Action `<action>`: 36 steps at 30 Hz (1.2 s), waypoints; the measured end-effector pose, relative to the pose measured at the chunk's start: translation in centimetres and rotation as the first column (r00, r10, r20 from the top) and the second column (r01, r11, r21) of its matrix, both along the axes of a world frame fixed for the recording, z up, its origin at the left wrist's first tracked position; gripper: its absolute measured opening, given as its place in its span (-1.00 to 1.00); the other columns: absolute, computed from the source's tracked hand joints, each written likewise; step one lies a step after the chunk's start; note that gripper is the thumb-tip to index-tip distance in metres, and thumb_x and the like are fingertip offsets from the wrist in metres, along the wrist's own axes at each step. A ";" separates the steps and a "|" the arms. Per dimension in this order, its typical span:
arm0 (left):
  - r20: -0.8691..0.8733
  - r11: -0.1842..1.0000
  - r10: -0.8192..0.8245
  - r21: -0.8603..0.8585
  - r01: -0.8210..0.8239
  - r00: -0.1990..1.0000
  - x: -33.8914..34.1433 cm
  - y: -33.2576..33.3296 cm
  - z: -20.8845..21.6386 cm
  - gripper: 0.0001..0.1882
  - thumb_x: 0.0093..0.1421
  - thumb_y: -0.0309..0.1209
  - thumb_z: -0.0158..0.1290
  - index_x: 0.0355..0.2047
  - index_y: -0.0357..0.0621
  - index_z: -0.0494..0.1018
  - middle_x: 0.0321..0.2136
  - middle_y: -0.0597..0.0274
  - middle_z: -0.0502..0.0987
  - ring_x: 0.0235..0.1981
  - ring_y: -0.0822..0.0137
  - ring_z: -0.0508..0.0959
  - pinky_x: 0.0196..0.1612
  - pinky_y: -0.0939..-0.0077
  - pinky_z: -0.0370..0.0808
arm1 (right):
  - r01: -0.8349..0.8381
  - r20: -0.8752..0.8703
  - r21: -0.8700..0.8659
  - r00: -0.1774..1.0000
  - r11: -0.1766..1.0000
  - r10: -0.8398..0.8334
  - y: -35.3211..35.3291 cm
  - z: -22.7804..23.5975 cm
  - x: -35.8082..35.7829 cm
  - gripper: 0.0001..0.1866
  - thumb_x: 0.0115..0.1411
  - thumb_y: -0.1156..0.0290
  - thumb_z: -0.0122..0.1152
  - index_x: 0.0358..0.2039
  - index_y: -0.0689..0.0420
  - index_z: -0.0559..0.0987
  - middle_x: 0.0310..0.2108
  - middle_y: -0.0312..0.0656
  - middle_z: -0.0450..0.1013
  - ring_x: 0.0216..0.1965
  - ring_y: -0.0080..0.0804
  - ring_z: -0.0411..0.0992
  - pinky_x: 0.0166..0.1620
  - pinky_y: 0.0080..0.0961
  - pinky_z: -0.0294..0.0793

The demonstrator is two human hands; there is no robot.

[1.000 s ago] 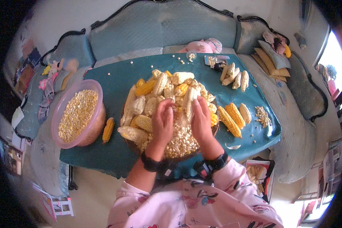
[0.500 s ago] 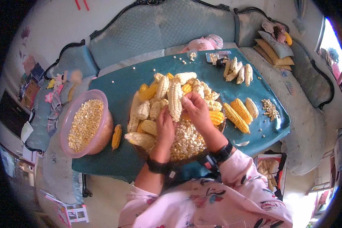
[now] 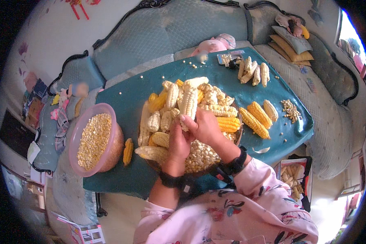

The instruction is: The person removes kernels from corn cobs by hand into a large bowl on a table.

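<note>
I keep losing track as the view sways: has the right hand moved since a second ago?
Yes: the right hand has moved left, away from the two yellow cobs on its right.

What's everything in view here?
Held cob: one, white, between hands
Heaped cobs: many, white/yellow, basket
Basket: one, brown, table centre
Tub: one, pink, table's left
Kernels: many, cream/yellow, tub, basket, table
Lone cob: one, yellow, beside tub
Cob trio: three, yellow/white, right of basket
Pale cobs: several, whitish, far right
Tablecloth: one, teal, centre
Sofas: several, bluish, left, behind, right
Cushions: several, grey/tan, right sofa
Box: one, black-edged, floor right
Left hand, right hand: two, bare, on held cob
</note>
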State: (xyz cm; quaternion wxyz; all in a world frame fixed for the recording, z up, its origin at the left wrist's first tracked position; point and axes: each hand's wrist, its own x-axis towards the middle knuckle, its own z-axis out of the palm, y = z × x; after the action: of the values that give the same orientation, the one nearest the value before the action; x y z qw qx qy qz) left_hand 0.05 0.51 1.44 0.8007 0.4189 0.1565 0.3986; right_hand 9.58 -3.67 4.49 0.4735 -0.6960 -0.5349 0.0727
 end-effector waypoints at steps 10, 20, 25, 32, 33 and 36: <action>0.016 0.992 -0.036 -0.122 0.038 0.999 0.2 -0.4 1.1 -0.71 0.18 -0.07 -0.26 -0.40 0.05 0.33 -0.71 0.60 0.19 -0.71 0.68 0.18 -0.63 0.78 0.16 | -0.058 -0.157 0.164 0.984 0.985 0.084 -0.8 -0.3 -0.4 -0.59 0.14 0.09 -0.18 -0.57 0.19 0.42 -0.64 0.05 0.37 -0.53 0.04 0.36 -0.46 -0.16 0.31; 0.088 0.974 -0.065 -0.213 0.083 0.994 -0.1 -0.8 1.4 -0.75 0.17 -0.15 -0.25 -0.54 0.06 0.29 -0.81 0.56 0.08 -0.78 0.65 0.09 -0.70 0.75 0.07 | -0.130 -0.382 0.189 0.904 0.973 0.194 -0.6 -0.5 0.0 -0.59 0.21 0.15 -0.28 -0.50 0.24 0.38 -0.60 0.06 0.36 -0.51 0.02 0.35 -0.40 -0.26 0.32; -0.079 0.984 0.146 -0.094 -0.153 0.986 -0.8 -2.0 1.7 -0.72 0.18 -0.12 -0.25 -0.30 0.01 0.32 -0.65 0.50 0.25 -0.68 0.64 0.20 -0.65 0.75 0.14 | -0.113 -0.468 0.317 0.845 0.942 0.259 0.5 -0.4 0.0 -0.56 0.20 0.12 -0.25 -0.32 0.30 0.38 -0.44 0.10 0.37 -0.35 -0.06 0.34 -0.21 -0.30 0.27; 0.048 0.992 0.058 -0.111 -0.052 0.997 -1.1 -1.8 -0.5 -0.74 0.17 -0.10 -0.23 -0.27 0.07 0.29 -0.67 0.55 0.23 -0.71 0.66 0.17 -0.67 0.78 0.10 | -0.089 -0.503 0.336 0.825 0.938 0.259 1.5 -0.3 -1.3 -0.55 0.22 0.13 -0.29 -0.36 0.31 0.40 -0.48 0.12 0.37 -0.42 -0.07 0.34 -0.26 -0.32 0.30; 0.045 0.990 0.061 -0.128 -0.055 0.997 -1.1 -1.9 -0.2 -0.75 0.17 -0.10 -0.23 -0.29 0.07 0.29 -0.70 0.55 0.20 -0.73 0.66 0.15 -0.68 0.78 0.08 | -0.074 -0.475 0.353 0.845 0.933 0.247 1.5 -0.4 -1.3 -0.54 0.23 0.13 -0.30 -0.39 0.31 0.40 -0.52 0.13 0.36 -0.46 -0.09 0.34 -0.29 -0.34 0.31; 0.034 0.984 0.070 -0.169 -0.063 0.997 -1.2 -2.5 0.0 -0.75 0.17 -0.10 -0.23 -0.34 0.06 0.29 -0.74 0.55 0.17 -0.76 0.66 0.12 -0.70 0.77 0.06 | -0.085 -0.511 0.318 0.824 0.944 0.246 1.4 -0.5 -1.5 -0.55 0.24 0.14 -0.31 -0.41 0.30 0.40 -0.54 0.10 0.36 -0.48 -0.16 0.33 -0.31 -0.35 0.31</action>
State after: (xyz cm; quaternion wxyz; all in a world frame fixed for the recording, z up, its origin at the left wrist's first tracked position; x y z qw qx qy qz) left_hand -1.18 -1.96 1.46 0.8222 0.3365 0.1872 0.4191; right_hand 8.09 -2.27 3.94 0.6915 -0.5223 -0.4421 0.2315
